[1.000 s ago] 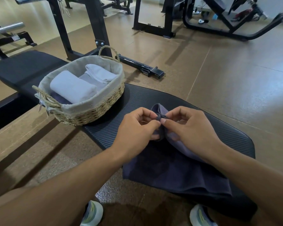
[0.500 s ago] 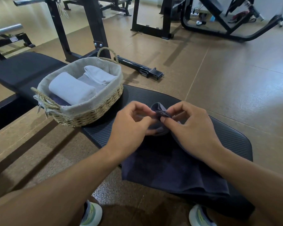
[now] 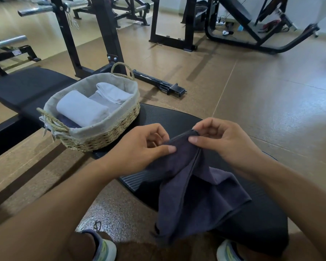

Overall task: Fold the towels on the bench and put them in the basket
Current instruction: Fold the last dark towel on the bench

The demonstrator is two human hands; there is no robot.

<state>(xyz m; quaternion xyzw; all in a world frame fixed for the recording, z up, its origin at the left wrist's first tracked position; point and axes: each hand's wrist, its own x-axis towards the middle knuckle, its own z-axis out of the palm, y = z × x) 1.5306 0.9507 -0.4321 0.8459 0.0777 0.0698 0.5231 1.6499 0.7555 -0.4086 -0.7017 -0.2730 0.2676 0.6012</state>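
Observation:
A dark purple towel [image 3: 198, 196] hangs lifted above the black bench pad [image 3: 164, 117], its lower part draping toward the bench's near edge. My left hand [image 3: 139, 147] pinches the towel's top edge on the left. My right hand [image 3: 220, 142] pinches the same edge just to the right, the two hands close together. A woven basket [image 3: 105, 136] with a grey liner stands on the bench to the left. Inside it lie a rolled white towel [image 3: 81, 110], a folded white towel [image 3: 113, 92] and a dark one partly hidden underneath.
Black gym machine frames [image 3: 102, 34] stand behind the basket, with a loose black bar [image 3: 158, 85] on the brown floor. A second bench section [image 3: 26, 87] stretches to the left. My shoes [image 3: 104, 247] show at the bottom edge.
Both hands have raised the towel off the bench and drawn slightly apart along its top edge; the cloth now hangs down instead of lying flat.

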